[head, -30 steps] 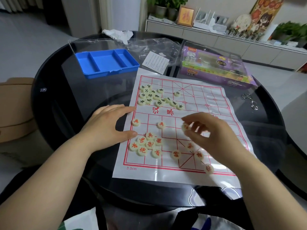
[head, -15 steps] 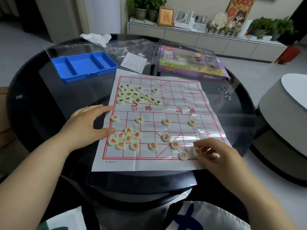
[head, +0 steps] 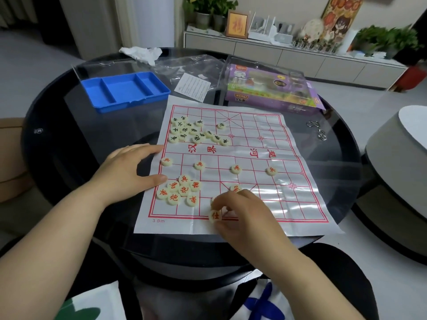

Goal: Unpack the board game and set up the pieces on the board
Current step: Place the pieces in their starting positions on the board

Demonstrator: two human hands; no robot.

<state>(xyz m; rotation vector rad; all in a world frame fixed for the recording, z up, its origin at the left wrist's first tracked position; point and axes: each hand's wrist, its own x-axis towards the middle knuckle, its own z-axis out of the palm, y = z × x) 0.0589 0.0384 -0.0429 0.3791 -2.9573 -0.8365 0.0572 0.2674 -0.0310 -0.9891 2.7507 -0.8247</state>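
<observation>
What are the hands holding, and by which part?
The right hand pinches a red-lettered xiangqi piece by its rim. The left hand holds nothing, resting on the board.

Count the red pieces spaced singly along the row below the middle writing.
4, left to right across the board: first piece at its left edge, second piece, third piece, fourth piece. Nothing hides that row.

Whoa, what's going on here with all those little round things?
Someone is setting up a chess game on a paper board. The right hand pinches one red-lettered piece at the board's near edge, while the left hand rests on its left edge. Four red pieces sit in a row; a red heap and a dark-lettered heap lie unsorted.
</observation>
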